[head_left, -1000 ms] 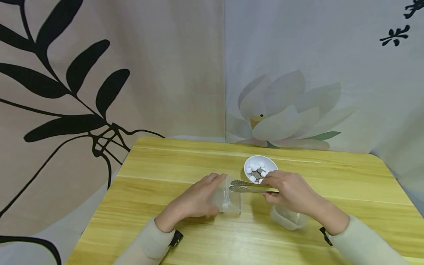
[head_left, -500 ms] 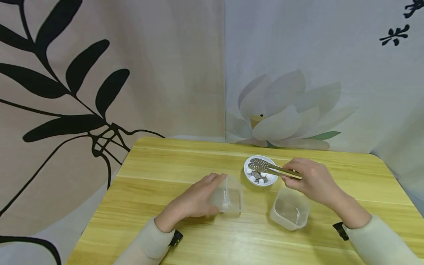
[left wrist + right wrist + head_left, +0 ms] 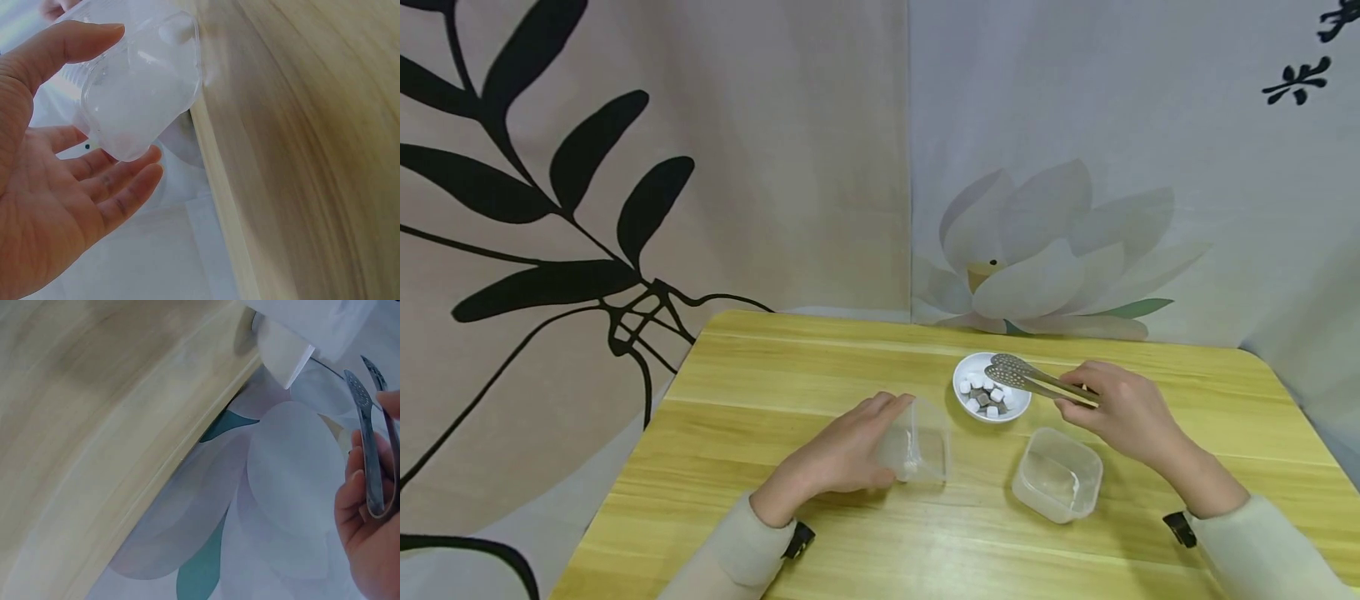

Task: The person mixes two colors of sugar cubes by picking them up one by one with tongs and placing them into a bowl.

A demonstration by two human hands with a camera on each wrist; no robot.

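My left hand [image 3: 850, 446] holds a clear plastic container [image 3: 928, 442] lying on its side, its mouth turned to the right. In the left wrist view the thumb lies along the container's upper side and the fingers are below; a small white lump [image 3: 177, 28] shows through the plastic. My right hand [image 3: 1123, 408] grips metal tongs [image 3: 1048, 387] with perforated tips, pinched between thumb and fingers. Those tips overlap the right side of a white bowl [image 3: 964, 404] and stand slightly apart with nothing between them. Inside the bowl lie several white cubes [image 3: 976, 380] and grey cubes [image 3: 976, 396].
A second clear plastic container [image 3: 1037, 500] stands upright on the wooden table [image 3: 760, 358], in front of the bowl and left of the right forearm. Behind the table's far edge hangs a printed curtain [image 3: 805, 167].
The tongs have moved from the mouth of the left-hand container, back and right, to over the bowl, then a little further right. The left hand and its container stay put.
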